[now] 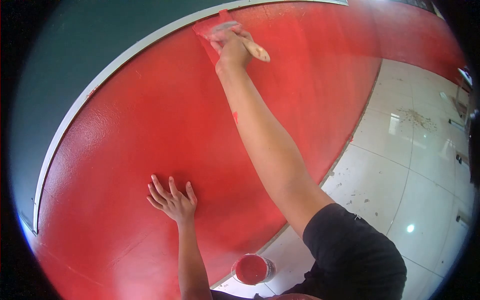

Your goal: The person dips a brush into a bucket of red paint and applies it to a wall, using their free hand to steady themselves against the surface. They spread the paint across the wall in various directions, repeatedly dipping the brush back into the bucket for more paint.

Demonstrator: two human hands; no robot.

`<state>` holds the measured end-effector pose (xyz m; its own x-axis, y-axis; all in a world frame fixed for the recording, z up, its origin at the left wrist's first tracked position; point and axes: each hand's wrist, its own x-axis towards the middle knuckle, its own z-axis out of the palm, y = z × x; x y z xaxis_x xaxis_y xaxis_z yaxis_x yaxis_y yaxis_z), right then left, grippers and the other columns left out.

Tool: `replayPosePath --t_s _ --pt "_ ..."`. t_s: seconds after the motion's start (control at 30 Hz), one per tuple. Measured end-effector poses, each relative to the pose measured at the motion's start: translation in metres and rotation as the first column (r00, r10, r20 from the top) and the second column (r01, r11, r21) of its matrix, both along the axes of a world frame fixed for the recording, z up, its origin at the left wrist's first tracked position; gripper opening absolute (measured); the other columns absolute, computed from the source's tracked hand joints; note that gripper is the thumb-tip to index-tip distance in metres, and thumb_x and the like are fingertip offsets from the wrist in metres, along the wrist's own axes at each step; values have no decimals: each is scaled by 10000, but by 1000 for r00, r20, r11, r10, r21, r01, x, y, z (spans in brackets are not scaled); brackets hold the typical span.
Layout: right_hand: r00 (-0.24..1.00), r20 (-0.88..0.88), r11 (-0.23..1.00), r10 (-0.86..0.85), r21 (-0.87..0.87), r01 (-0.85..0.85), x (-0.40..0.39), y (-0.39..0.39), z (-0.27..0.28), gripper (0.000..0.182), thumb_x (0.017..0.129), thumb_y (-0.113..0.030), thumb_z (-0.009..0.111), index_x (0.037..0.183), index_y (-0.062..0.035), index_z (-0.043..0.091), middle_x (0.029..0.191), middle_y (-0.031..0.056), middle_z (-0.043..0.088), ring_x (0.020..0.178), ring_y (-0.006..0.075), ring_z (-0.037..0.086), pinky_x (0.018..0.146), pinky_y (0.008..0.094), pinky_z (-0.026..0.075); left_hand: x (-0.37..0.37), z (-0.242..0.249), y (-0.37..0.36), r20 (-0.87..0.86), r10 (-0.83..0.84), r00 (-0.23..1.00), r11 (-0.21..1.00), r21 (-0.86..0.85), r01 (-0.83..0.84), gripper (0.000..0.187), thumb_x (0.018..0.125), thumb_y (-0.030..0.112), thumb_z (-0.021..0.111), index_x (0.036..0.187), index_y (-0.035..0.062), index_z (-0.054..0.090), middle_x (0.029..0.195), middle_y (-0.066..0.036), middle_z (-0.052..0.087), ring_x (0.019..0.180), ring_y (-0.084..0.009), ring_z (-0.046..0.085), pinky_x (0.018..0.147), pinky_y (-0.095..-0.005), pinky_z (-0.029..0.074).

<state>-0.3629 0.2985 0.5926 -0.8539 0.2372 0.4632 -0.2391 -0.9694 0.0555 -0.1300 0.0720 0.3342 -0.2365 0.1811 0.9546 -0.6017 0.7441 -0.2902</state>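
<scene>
My right hand (235, 48) is closed around a paintbrush (258, 51) with a pale wooden handle. Its bristle end meets the red wall (115, 155) just below the white trim strip (102, 76), where a fresh, brighter red patch (206, 27) shows. Lower down, my left hand (175, 203) rests on the wall with its fingers spread and holds nothing. A red smear marks my right forearm. Near my body, a small bucket (271, 270) of red paint stands on the floor by the wall's foot.
Above the trim is a dark green panel (65, 55). White floor tiles (370, 175) run along the wall at the right, with scattered dark specks and a patch of brown debris (420, 119). Metal-legged objects (461, 125) stand at the far right edge.
</scene>
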Motion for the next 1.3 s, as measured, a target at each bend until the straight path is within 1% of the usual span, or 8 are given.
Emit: replayPosePath --t_s 0.13,0.27,0.5,0.6,0.93,1.1,1.2,1.3 --pt "984 157 995 89 34 -95 6 1 -71 471 817 51 653 1206 -84 423 1070 101 624 906 244 689 884 448 578 2 4 10 -9 30 1000 999 15 -29 510 1000 519 538 1389 190 536 1584 -201 382 1445 -421 328 1183 -605 182" --pt "935 355 988 16 141 -70 17 22 -144 423 872 32 625 1228 -77 425 1058 103 616 918 248 690 782 416 599 -14 51 19 -60 -95 994 994 50 98 531 973 482 600 1391 160 533 1509 -178 411 1360 -413 341 1093 -600 265" --pt "996 76 997 -50 55 46 17 42 -47 473 791 86 625 1189 -66 420 1037 119 589 889 272 691 782 391 610 -73 194 57 -41 -79 996 997 -7 79 567 981 501 560 1479 239 491 1602 -125 326 1459 -382 291 1146 -647 235" --pt "998 56 999 -22 30 20 -2 32 -14 438 786 81 626 1140 -108 452 1033 63 609 845 210 668 878 453 570 -78 193 58 -25 -5 1000 1000 25 6 592 1003 553 478 1533 292 446 1679 -72 240 1518 -358 241 1185 -664 197" --pt "999 6 998 46 -30 -46 -19 18 8 431 787 106 592 1132 -102 438 1016 92 606 774 234 689 882 449 580 -80 192 55 -77 -6 997 999 -34 3 592 1007 574 470 1526 288 462 1682 -73 247 1485 -365 314 1152 -662 250" --pt "998 66 1000 11 -10 -10 -24 12 12 428 766 113 601 1107 -95 445 917 85 621 744 225 672 777 395 588 -80 191 54 -80 -7 997 1000 -28 5 599 1004 578 475 1529 290 455 1672 -77 272 1474 -363 329 1145 -663 257" --pt "996 92 1000 4 1 -4 -13 7 -30 414 752 118 623 1081 -83 469 845 68 618 731 199 656 666 340 569 -80 191 52 -87 -30 996 999 -43 26 608 999 582 480 1532 291 450 1666 -79 287 1459 -363 348 1135 -664 273" --pt "991 132 994 -32 109 18 -12 18 -147 305 795 65 659 1020 -72 507 831 63 625 721 150 637 566 274 520 -82 192 50 -108 -58 992 997 -50 53 608 995 585 485 1531 302 447 1663 -78 294 1451 -363 359 1129 -663 286"
